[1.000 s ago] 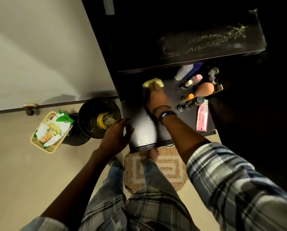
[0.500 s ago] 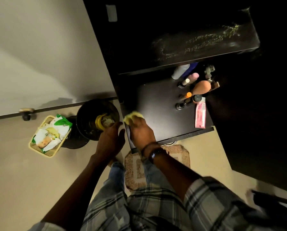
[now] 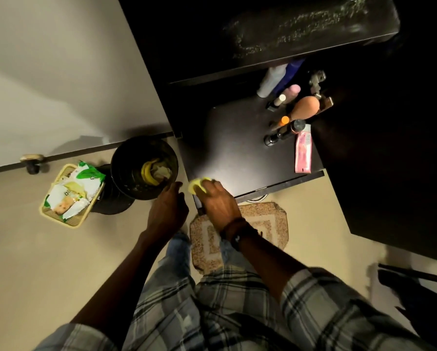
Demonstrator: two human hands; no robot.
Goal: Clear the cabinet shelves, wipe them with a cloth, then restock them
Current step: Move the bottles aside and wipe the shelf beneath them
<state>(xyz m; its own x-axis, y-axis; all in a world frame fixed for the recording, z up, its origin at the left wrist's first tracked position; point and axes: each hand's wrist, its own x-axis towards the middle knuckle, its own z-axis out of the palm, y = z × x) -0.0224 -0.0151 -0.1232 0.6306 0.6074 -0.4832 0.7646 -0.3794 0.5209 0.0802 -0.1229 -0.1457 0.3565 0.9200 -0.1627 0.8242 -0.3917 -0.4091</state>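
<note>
Mid-wipe: the right hand [image 3: 217,201] grasps the cloth [image 3: 196,184] at the shelf's [image 3: 237,148] front corner, centre frame, the left hand [image 3: 168,210] seemingly loose and empty alongside; next, likely shifting the bottles [image 3: 284,131] at upper right.

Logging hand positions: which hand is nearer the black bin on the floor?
Left. The left hand is just beside the rim of the black bin, fingertips at its edge. The right hand is further right, holding the yellow cloth on the front corner of the shelf.
</note>
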